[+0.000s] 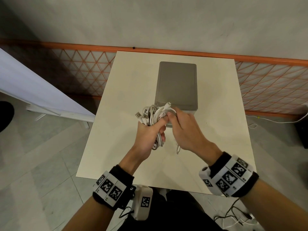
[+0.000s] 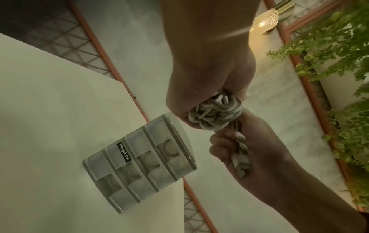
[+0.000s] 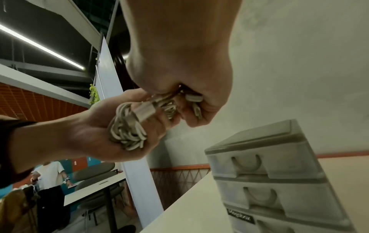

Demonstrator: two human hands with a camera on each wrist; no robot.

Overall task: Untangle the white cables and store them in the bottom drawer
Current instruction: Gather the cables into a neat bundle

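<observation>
Here the fingers point(image 1: 171, 116) of the right hand point(image 1: 188, 132) are curled and pinched together on a strand at the top of the white cables point(image 1: 154, 117), on the side of the bundle away from the person. The left hand point(image 1: 146, 139) is clamped around the middle of the same bundle, its fingers wrapped over the coils, so the cables sit in the left fist and not on the desk point(image 1: 116, 130). The bundle's long axis runs roughly up and down through that fist: plugs fan out above the fingers, loops hang below the palm. One loose end point(image 1: 178, 150) dangles under the right hand.

The relation that matters is that the right hand's pinch sits just beyond the left fist, almost touching it, so a strand would likely be drawn away from the left hand and toward the drawer unit point(image 1: 177, 85). That unit stands on the desk just past the fingers, all drawers shut; the bottom drawer point(image 3: 299, 223) is lowest, under the labelled one.
</observation>
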